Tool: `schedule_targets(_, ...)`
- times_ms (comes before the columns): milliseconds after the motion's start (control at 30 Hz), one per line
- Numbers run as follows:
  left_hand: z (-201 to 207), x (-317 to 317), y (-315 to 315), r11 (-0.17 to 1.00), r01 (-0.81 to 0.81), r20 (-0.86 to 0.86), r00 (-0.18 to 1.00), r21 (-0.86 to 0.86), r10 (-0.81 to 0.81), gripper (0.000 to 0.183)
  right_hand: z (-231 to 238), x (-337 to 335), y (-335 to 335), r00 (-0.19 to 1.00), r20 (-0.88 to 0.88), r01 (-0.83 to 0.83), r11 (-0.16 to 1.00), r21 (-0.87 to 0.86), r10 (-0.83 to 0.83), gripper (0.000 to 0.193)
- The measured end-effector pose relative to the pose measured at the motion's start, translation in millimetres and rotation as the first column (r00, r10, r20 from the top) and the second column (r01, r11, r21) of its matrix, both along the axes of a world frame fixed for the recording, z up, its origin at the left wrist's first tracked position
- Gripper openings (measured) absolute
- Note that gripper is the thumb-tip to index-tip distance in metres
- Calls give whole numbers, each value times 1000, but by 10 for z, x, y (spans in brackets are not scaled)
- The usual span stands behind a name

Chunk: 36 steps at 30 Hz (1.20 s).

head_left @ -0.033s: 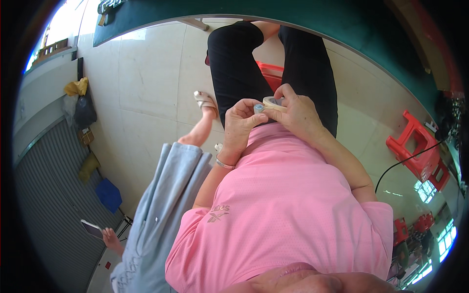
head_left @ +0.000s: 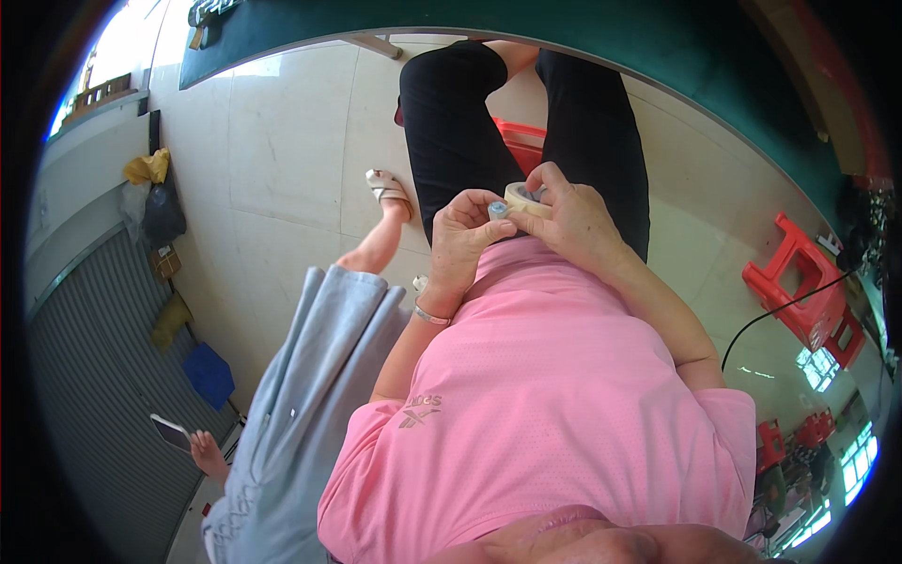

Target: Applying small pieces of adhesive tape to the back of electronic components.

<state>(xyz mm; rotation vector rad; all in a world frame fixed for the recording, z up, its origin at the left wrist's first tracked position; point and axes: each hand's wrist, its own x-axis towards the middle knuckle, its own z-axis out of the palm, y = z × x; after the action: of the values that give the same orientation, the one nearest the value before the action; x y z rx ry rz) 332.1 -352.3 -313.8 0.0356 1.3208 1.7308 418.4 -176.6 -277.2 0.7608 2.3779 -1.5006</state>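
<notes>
In front of my waist, above my lap, both hands meet almost fingertip to fingertip. Between the thumb and curled fingers of my left hand [head_left: 458, 242] is a small pale-blue cylindrical piece [head_left: 497, 210], its round end facing up. My right hand [head_left: 581, 221] grips a roll of cream-coloured tape [head_left: 516, 195], with fingers over and into its ring. The tape roll sits right beside the blue piece; whether a strip joins them is too small to tell. A bracelet circles my left wrist.
A green-topped table [head_left: 451, 17] curves across the far side, beyond my knees. At my left stands another person in a light-blue skirt [head_left: 315, 348], holding a phone [head_left: 171, 431]. Red plastic stools [head_left: 797, 273] and a black cable [head_left: 756, 321] are at the right. Bags [head_left: 162, 214] lie near the left wall.
The person beside me has shifted slightly: the sandalled foot, skirt and phone are a little farther up and left. My hands have barely moved and keep the same holds.
</notes>
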Motion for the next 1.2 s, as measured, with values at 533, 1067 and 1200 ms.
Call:
schedule_targets(533,-121,487,-314,999,-45,-83,995,28,47,19,-75,453,-301,989,-91,-98,984,152,113,38)
schedule_targets(1067,-216,1640,-881,993,-101,-155,982,63,110,22,-98,1515,-833,994,-114,15,993,116,-1,47)
schedule_targets(1200,-65,2008,-985,997,-63,-92,994,40,66,25,-53,1924,-947,998,-63,20,992,126,-12,48)
